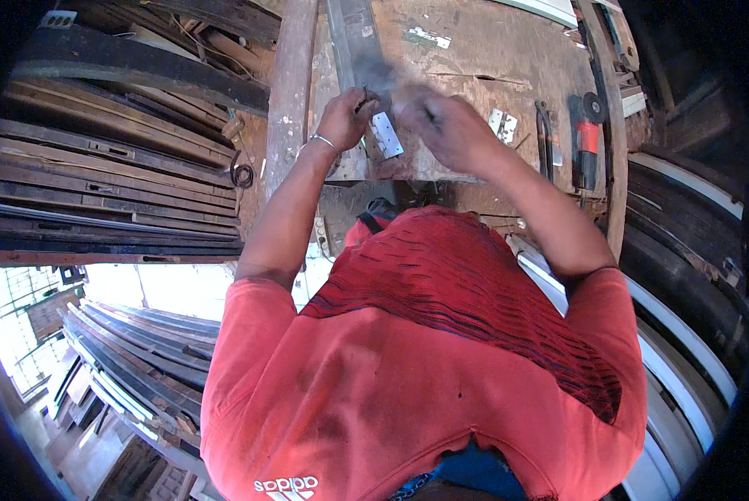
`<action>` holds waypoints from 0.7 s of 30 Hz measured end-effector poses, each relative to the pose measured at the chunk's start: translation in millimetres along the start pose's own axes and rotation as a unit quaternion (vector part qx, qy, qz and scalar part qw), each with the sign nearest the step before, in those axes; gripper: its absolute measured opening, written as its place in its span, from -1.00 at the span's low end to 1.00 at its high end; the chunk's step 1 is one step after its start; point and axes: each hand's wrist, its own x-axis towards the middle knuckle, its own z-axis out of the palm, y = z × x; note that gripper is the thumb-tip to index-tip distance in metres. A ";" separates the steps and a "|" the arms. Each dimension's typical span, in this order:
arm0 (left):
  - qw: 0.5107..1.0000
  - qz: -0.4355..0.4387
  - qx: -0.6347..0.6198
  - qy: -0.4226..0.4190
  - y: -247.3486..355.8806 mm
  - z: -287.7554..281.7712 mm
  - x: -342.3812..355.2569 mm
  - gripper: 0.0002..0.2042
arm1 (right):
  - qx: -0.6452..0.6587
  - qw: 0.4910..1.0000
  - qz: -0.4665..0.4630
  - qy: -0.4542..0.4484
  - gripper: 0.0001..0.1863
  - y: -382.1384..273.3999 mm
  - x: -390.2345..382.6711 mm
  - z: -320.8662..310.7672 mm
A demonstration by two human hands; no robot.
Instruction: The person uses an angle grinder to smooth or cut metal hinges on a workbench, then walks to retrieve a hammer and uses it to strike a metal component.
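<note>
On the worn workbench (474,71), my left hand (345,119) is closed in a pinch. Something small and dark shows at its fingertips, too small to name. Just right of those fingers lies a silver hinge (385,136) with screw holes, close to the bench's near edge. My right hand (451,129) is smeared by motion but curled round a hammer-like tool; the tool's blurred grey head (373,73) is above my left fingers. Beneath that blur, a dark grey bar (349,33) runs toward the far side of the bench.
Another hinge (502,125), pliers (544,138) and a red angle grinder (588,138) lie at the bench's right. Further hinge pieces (430,37) are at the far side. Stacked timber frames (107,167) fill the left; long pale boards (683,334) stand at the right.
</note>
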 end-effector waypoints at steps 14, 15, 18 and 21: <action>0.955 -0.203 -0.200 0.080 -34.2 6.3 -35.8 -0.79 | 0.083 0.988 0.104 0.081 -0.54 101.7 -15.2 54.7; 0.945 -0.203 -0.232 0.108 -29.9 7.2 -33.9 -0.80 | 0.092 0.981 0.155 0.074 -0.52 141.4 -12.8 73.8; 0.963 -0.140 -0.180 0.141 -27.1 7.5 -37.3 -0.81 | 0.082 0.964 0.252 0.029 -0.51 157.1 -7.0 94.7; 0.972 -0.122 -0.132 0.150 -11.7 -0.1 -31.9 -0.81 | 0.124 0.949 0.290 0.026 -0.53 164.7 -8.8 117.0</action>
